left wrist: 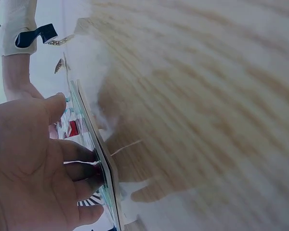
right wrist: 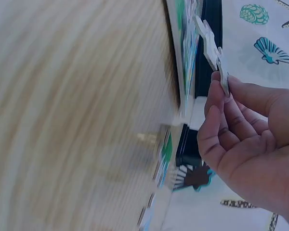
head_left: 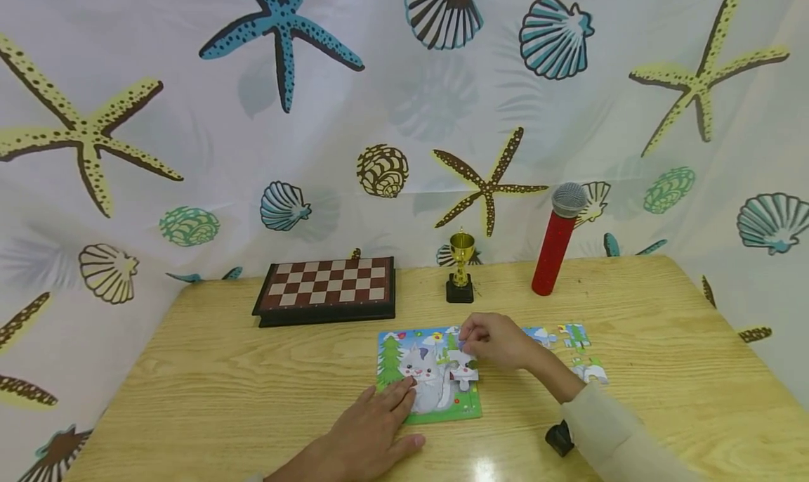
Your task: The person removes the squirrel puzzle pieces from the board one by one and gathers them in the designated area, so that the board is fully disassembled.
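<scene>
A jigsaw puzzle (head_left: 430, 395) with a grey cartoon animal, green trees and grass lies on the table. My left hand (head_left: 373, 429) rests its extended fingertips on the puzzle's lower left part; the left wrist view shows the fingers (left wrist: 84, 173) at the board's edge. My right hand (head_left: 499, 341) pinches a jigsaw piece (right wrist: 209, 45) between thumb and fingertips, over the right side of the puzzle. That piece (head_left: 463, 374) stands tilted off the picture in the right wrist view and looks like two pieces joined together.
Loose jigsaw pieces (head_left: 576, 336) lie right of the puzzle, others (head_left: 590, 372) nearer me. Behind stand a checkered game board box (head_left: 325, 285), a small gold trophy (head_left: 461, 268) and a red microphone (head_left: 556, 243). A patterned cloth (head_left: 354, 124) hangs behind the wooden table (head_left: 253, 376).
</scene>
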A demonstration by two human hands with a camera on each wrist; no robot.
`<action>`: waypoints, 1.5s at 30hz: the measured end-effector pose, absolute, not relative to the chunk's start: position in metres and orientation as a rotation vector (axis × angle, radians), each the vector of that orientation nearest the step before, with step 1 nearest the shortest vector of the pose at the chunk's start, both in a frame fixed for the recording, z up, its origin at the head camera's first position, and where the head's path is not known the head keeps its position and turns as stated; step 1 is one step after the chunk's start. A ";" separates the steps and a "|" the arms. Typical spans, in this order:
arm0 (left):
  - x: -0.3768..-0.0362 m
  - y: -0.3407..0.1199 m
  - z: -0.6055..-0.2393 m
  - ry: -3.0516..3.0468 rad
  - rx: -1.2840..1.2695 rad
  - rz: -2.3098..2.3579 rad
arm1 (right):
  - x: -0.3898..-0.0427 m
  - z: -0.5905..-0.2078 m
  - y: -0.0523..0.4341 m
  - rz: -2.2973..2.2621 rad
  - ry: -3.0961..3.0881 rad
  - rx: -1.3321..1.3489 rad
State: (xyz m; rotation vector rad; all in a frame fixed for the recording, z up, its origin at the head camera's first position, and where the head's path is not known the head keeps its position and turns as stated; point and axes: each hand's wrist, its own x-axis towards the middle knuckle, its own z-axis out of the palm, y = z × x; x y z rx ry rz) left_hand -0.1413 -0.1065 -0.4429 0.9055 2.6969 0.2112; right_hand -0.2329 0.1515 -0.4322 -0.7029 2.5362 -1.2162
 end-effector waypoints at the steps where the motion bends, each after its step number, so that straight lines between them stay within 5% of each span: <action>1: -0.141 -0.106 -0.443 2.699 0.905 0.209 | -0.232 -0.432 0.156 -1.218 2.532 -0.696; 23: -0.141 -0.106 -0.442 2.671 0.872 0.213 | -0.227 -0.437 0.252 -1.264 2.451 -0.556; 45: -0.143 -0.106 -0.441 2.675 0.886 0.212 | -0.220 -0.445 0.252 -1.053 2.745 -0.313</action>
